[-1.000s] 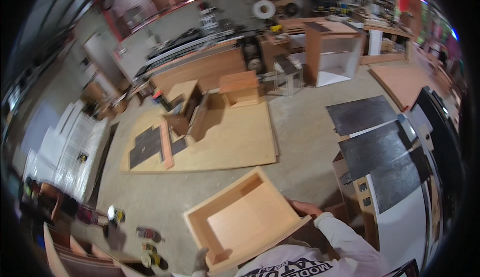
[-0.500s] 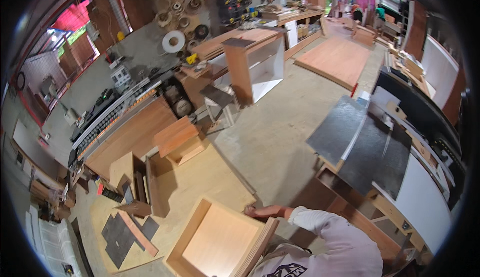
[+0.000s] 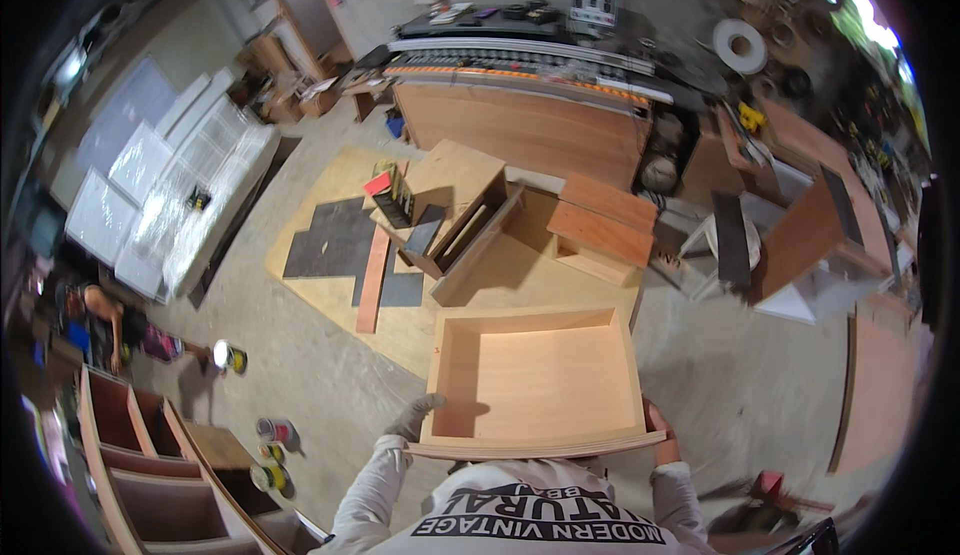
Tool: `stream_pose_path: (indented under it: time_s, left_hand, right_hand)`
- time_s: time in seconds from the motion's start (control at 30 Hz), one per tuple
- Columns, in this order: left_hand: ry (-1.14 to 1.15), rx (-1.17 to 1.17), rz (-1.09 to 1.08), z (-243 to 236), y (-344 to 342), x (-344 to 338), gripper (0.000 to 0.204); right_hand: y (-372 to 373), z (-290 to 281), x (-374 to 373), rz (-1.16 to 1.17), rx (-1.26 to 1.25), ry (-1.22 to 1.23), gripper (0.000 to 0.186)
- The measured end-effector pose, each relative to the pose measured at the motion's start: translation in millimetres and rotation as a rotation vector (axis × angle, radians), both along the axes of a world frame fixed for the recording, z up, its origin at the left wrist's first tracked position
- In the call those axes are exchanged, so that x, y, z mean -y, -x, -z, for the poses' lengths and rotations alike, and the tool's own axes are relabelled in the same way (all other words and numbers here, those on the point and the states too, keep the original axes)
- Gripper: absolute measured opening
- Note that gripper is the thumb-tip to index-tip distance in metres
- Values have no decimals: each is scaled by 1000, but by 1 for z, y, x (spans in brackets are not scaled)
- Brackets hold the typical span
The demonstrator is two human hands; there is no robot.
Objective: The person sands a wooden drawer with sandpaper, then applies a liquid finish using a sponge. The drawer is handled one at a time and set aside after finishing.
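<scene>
A pale wooden drawer [image 3: 545, 380] is held in front of the person's shirt [image 3: 530, 510], open side up; the outer face of its front and its underside are turned out of sight. The left hand [image 3: 412, 419] grips the near left corner, its fingertips at the rim, the rest of the fingers hard to make out. The right hand [image 3: 659, 432] grips the near right corner, fingers against the side and partly hidden by it. The shirt and forearms are cut off by the lower edge. Beyond the drawer lies a wooden board [image 3: 390, 340], partly covered by it; on the board are dark flat pieces [image 3: 325, 240], a reddish strip [image 3: 372, 280] and a small orange-topped box [image 3: 603, 220], its inside mostly hidden. At far left, a co-worker [image 3: 105, 320] is blurred by the dark rim. The shelf unit [image 3: 165, 500] at lower left is cut off.
</scene>
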State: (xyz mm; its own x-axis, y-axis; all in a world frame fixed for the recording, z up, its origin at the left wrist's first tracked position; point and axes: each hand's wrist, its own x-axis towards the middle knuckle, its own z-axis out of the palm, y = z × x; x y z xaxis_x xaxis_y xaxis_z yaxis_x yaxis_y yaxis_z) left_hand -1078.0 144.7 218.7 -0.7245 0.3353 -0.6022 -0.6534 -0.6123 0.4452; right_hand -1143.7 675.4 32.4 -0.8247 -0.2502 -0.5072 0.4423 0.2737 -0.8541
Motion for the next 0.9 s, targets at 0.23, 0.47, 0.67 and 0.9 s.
stream_pose_path:
  time_s: [0.23, 0.47, 0.67, 0.9]
  left_hand:
    - [6, 74, -148, 17, 91, 29, 72]
    - [135, 182, -199, 70, 211, 112, 69]
    - [106, 193, -199, 72, 354, 200, 63]
    - [231, 30, -188, 79, 469, 259, 59]
  right_hand:
    - [181, -31, 46, 88, 262, 398, 52]
    - [363, -32, 126, 147, 295, 279, 52]
    - [488, -61, 201, 182, 309, 267, 51]
    - [577, -81, 260, 243, 341, 280, 50]
